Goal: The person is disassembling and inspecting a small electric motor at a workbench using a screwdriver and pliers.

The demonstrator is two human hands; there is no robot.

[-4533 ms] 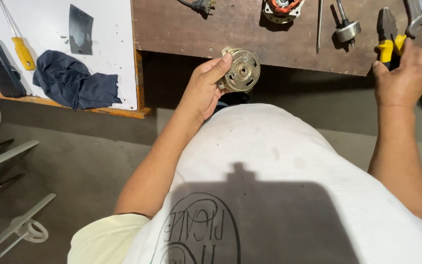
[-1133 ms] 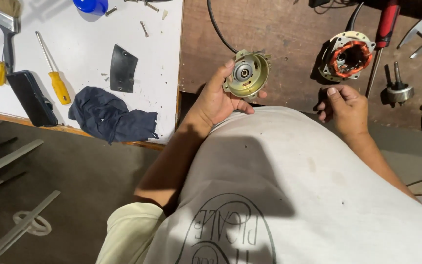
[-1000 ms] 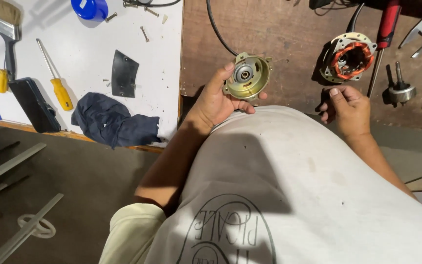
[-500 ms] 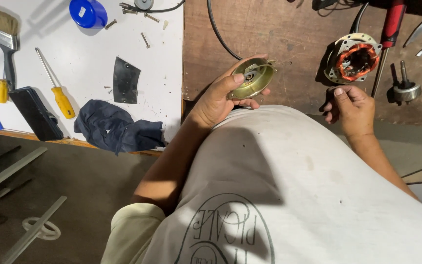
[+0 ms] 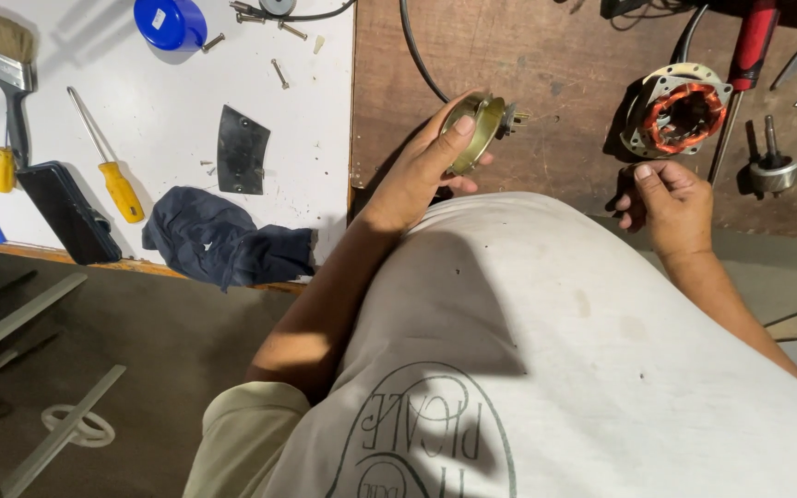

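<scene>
— Fingers first: what are they doing?

— Left hand (image 5: 417, 171) is wrapped around a round brass-coloured motor cover (image 5: 477, 129), thumb (image 5: 458, 129) pressed on its near rim, the other fingers behind it. The cover is turned almost edge-on, with a short shaft stub poking out of its far side. It is held up over the brown workbench (image 5: 546, 74), close to the seam with the white board (image 5: 306, 138). Right hand (image 5: 666, 203) is loosely curled, fingertips drawn in toward the thumb; whether it pinches anything small I cannot tell.

— And around them, biggest things down?

— The brown workbench fills the upper right, the white board lies to its left, touching it. On the board, a crumpled dark blue cloth (image 5: 223, 244) sits at the near edge, a black phone (image 5: 66, 212) well to its left. A paintbrush (image 5: 6, 65) lies near the far left corner, and a yellow-handled screwdriver (image 5: 108, 166) between phone and cloth. A blue round lid (image 5: 170, 20) sits at the top, with a curved black plate (image 5: 240, 149) below it and loose screws (image 5: 279, 72) scattered near.

— On the brown side?

— A stator with copper windings (image 5: 680, 115) lies just beyond the right hand, apart from it. A red-handled screwdriver (image 5: 749, 65) runs beside the stator, and a small metal rotor piece (image 5: 772, 171) stands further right. A black cable (image 5: 417, 55) curves past the cover.
</scene>
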